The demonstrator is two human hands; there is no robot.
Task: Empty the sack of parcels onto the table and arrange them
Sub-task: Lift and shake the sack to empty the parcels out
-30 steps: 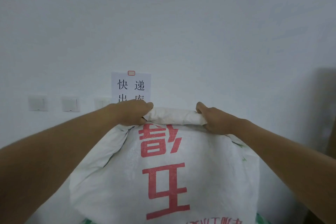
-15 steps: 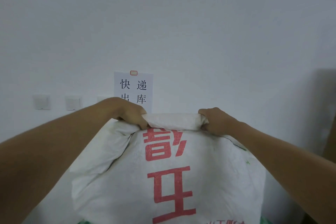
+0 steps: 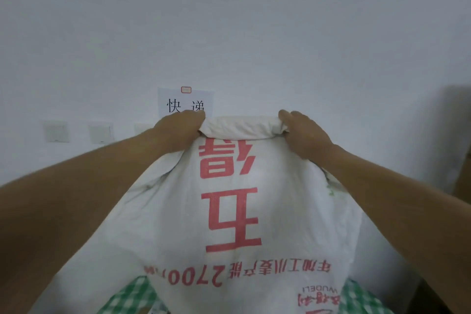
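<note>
A large white woven sack [image 3: 229, 211] with red printed characters hangs upside down in front of me. My left hand [image 3: 178, 130] grips its bunched upper edge on the left. My right hand [image 3: 303, 132] grips the same rolled edge on the right. Both arms are stretched forward and lifted. The sack's mouth and any parcels are hidden below the frame. A green and white checked cloth [image 3: 132, 296] shows under the sack at the bottom edge.
A pale wall fills the view. A paper sign [image 3: 186, 102] with black characters hangs on it just behind my left hand. Three wall switches [image 3: 56, 131] sit to the left. A dark shape [image 3: 458, 135] stands at the right edge.
Both hands have lifted the sack higher, so more of its red print and the checked cloth below now show. The left hand now covers the lower part of the sign.
</note>
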